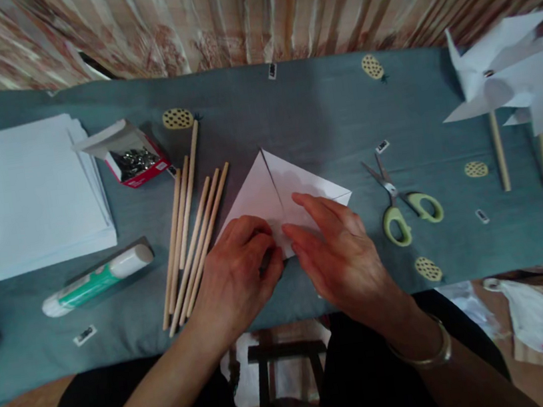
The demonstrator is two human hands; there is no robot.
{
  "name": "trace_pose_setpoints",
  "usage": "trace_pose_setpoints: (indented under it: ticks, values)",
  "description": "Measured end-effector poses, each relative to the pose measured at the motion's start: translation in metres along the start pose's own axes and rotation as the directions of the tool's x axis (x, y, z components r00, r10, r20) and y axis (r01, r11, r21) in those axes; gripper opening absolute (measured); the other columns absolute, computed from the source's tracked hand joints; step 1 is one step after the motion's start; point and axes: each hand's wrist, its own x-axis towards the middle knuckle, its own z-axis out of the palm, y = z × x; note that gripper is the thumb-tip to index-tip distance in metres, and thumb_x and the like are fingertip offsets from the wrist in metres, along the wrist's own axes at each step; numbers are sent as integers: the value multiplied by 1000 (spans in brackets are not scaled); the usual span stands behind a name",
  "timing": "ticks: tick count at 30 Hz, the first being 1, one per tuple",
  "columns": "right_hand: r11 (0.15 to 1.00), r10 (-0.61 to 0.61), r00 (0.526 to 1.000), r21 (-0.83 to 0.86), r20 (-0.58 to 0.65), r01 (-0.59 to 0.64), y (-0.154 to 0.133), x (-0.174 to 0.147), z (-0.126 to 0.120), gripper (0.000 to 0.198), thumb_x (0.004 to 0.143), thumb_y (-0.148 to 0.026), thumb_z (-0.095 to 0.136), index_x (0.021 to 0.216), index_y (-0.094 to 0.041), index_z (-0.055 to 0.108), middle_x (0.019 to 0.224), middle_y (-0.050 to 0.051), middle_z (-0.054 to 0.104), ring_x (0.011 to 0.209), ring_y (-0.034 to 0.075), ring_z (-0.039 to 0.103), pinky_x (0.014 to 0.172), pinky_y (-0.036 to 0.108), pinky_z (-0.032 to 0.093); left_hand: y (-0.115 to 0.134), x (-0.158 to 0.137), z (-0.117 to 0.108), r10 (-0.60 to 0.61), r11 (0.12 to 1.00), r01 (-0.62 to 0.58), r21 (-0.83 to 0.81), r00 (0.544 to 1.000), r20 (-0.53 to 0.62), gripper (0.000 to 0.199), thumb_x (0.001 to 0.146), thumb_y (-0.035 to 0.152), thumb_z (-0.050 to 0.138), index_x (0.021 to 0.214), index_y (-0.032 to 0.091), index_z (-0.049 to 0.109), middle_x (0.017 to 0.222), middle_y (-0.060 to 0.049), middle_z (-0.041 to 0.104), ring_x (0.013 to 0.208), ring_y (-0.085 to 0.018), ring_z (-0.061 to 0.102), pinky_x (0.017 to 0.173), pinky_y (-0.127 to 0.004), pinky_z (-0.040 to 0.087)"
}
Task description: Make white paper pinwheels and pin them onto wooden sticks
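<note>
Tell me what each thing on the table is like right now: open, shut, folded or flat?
Folded paper: folded, flaps meeting at a crease, pressed by both hands.
Left hand: fingers curled on the paper.
Right hand: flat on the paper.
Scissors: blades slightly open, lying flat.
Pin box: lid open.
Glue stick: capped, on its side.
Wooden sticks: lying loose together.
Paper stack: flat, unfolded.
Pinwheels: assembled, lying down.

We've got a grey-blue tablecloth (319,109) with yellow dotted ovals, lime-green-handled steel scissors (399,202), a red cardboard pin box (137,160), a white folded paper sheet (275,193), and a green-labelled white glue stick (98,280).
</note>
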Motion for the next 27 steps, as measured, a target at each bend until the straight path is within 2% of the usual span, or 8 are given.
trace_pose_setpoints:
  ticks: [6, 15, 22, 27]
  values:
    - [1000, 3, 1000, -2, 6, -3, 1, 1, 0, 27, 92, -13, 55, 117, -15, 64, 140, 18, 54, 128, 30, 49, 102, 50, 48, 1, 0, -1, 4, 1000, -4, -8, 1000, 5, 11, 86, 12, 59, 77, 10, 65, 90, -10, 64, 85, -19, 62, 77, -33, 56]
    - [999, 7, 1000, 34, -1, -7, -4, 2, 5, 30, 94, -8, 44, 117, -8, 64, 138, 22, 55, 131, 31, 47, 104, 51, 46, 0, 0, 0, -12, 1000, 12, 3, 1000, 6, 13, 88, 14, 57, 77, 14, 63, 90, -7, 64, 84, -18, 61, 76, -32, 55]
    - [980, 114, 993, 167, -10, -111, 2, 4, 8, 29, 94, -10, 44, 105, -18, 69, 144, 12, 51, 141, 27, 38, 112, 52, 38, 0, 0, 0, -11, 1000, 11, 13, 1000, 10, 13, 88, 16, 57, 77, 15, 63, 90, -7, 64, 84, -18, 62, 76, -31, 56]
    - [963, 138, 990, 232, 9, -136, 11, 7, 4, 30, 94, -13, 44, 106, -23, 69, 150, 7, 45, 145, 26, 32, 115, 55, 34, 0, 0, 0, -24, 1000, 24, 4, 1000, 3, 12, 87, 16, 57, 77, 14, 64, 89, -7, 64, 84, -18, 62, 77, -32, 56]
